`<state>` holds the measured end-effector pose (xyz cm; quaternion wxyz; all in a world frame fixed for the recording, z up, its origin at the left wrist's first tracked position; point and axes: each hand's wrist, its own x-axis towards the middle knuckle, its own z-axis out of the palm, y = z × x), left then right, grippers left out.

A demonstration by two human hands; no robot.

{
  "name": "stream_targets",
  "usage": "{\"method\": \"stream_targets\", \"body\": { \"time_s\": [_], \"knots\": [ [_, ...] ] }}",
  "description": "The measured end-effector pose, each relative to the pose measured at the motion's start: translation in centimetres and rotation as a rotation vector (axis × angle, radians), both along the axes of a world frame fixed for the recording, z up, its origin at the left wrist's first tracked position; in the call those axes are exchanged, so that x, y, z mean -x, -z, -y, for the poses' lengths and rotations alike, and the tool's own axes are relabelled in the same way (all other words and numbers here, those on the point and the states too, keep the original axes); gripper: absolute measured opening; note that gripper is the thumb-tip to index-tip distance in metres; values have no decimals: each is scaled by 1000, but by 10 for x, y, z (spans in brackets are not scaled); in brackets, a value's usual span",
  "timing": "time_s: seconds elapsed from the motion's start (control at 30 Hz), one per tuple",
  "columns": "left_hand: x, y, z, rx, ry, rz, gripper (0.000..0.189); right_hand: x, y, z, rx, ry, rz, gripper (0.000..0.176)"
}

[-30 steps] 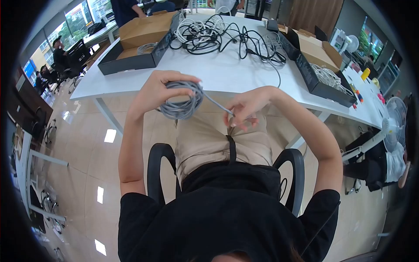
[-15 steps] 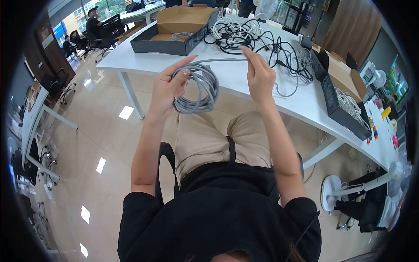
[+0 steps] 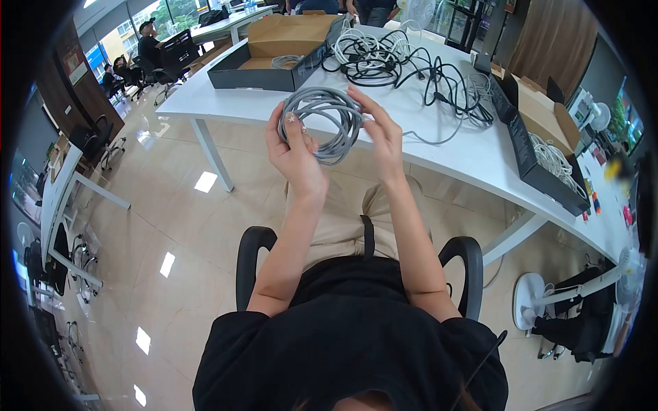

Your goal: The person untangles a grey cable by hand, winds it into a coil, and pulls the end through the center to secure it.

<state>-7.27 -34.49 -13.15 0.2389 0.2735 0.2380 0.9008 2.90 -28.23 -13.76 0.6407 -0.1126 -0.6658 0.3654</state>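
A coiled grey cable [image 3: 334, 149] hangs in the air just before the table's near edge. My left hand [image 3: 298, 152] grips the coil's left side, thumb in front and fingers behind. On the right side of the loops, my right hand [image 3: 384, 140] has its fingers closed on the cable. A loose grey cable end [image 3: 439, 142] runs from near my right hand across the tabletop toward the heap. That heap of tangled black and white cables [image 3: 384, 58] lies farther back on the white table [image 3: 226, 106].
An open dark box [image 3: 250, 80] with a grey coil inside stands at the back left of the table. Another open box [image 3: 541, 171] holds white cables at the right. Black chair armrests [image 3: 253, 253] flank me. A white fan [image 3: 529, 298] stands at lower right.
My right hand has come in from the right to the coil, and the stretch of cable between the hands is wound up. My left hand and the coil have shifted slightly right.
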Motion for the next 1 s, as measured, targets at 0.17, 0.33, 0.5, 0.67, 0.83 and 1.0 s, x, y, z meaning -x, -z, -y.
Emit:
{"method": "stream_targets", "body": {
  "time_s": [0.17,0.33,0.5,0.67,0.83,1.0],
  "knots": [
    [-24,11,-13,-13,-43,-124,31,-2,-11,23,64,172,140,41],
    [-43,8,4,-90,23,-374,37,-10,-12,22,170,203,-133,16],
    [-22,-26,40,-76,-286,-992,48,-36,-23,30,109,395,-278,8],
    [12,-68,101,-516,-367,-1379,43,-65,-24,25,58,481,-415,20],
    [21,-107,105,-1039,-419,-1302,56,-87,-26,30,13,606,-408,26],
    [34,-97,82,-1147,-184,-1234,57,-97,-22,29,-25,654,-404,23]
  ]
}}
